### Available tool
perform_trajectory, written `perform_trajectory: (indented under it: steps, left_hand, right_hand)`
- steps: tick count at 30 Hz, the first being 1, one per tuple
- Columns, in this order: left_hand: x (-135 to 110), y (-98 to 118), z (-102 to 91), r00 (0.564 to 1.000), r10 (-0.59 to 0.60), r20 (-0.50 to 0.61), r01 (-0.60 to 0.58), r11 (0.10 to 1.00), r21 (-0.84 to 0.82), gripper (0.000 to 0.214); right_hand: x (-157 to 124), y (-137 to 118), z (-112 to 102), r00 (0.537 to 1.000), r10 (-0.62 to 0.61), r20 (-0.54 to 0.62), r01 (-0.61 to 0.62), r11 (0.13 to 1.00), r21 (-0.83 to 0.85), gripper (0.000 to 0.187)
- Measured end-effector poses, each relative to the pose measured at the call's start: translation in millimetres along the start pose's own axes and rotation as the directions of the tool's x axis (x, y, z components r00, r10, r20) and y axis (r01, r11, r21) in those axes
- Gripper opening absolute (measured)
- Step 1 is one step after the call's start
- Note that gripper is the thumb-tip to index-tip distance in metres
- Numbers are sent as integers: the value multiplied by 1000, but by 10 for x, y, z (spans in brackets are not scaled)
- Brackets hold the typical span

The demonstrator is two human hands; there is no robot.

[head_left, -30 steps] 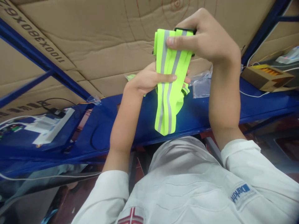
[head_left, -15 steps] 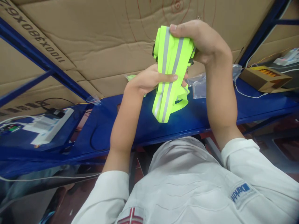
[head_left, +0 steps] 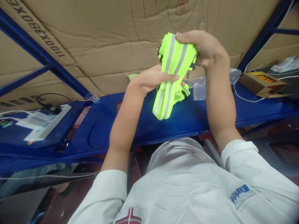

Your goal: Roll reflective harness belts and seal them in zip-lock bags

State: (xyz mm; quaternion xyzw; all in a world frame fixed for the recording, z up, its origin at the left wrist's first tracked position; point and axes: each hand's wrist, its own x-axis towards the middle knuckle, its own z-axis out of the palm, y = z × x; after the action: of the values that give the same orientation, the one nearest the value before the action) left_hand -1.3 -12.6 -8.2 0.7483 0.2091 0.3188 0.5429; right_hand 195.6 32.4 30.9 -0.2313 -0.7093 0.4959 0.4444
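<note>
A folded neon-yellow reflective band with two grey stripes is held up between both hands, above the blue shelf. My left hand is wrapped round its middle, thumb across the front. My right hand grips the upper end from above, fingers curled over the fold, where a black buckle shows at the edges. The lower end of the band hangs free just above the shelf.
Clear plastic bags lie on the shelf behind the band. A small cardboard box sits at the right, a white device with cables at the left. Large cardboard sheets and blue frame bars stand behind.
My right hand has come down toward my left hand, folding the band shorter. The hanging lower end has risen and the loop between the hands has tightened.
</note>
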Motion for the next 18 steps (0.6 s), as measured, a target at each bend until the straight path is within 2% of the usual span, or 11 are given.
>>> perform_trajectory:
  steps: [4,7,9,11,13,14,18]
  left_hand:
    - [61,-65,-35,999,25,29,-22,996,-83,27]
    - [58,-64,6,998,53,-43,-56,996,-71,27]
    - [37,-41,34,994,66,-85,-70,997,-42,28]
    - [21,-16,28,995,76,-70,-79,996,-41,27]
    - [16,2,-17,996,76,-45,-79,995,-60,24]
    - [17,6,-48,996,77,-50,-81,994,-71,23]
    - [1,20,-129,988,96,-122,-108,990,-91,23]
  right_hand:
    - [-33,-28,58,1000,16,6,-16,1000,-23,28]
    - [-83,-87,144,998,9,-59,-14,997,-82,26]
    - [-101,-121,200,989,-75,-125,43,970,-241,24]
    - [-115,-151,250,951,-270,-152,183,885,-429,10]
    - [-145,-187,290,891,-442,-99,317,765,-560,8]
    - [-168,-208,305,878,-476,-45,356,714,-603,12]
    - [-255,-269,314,904,-348,248,407,527,-746,47]
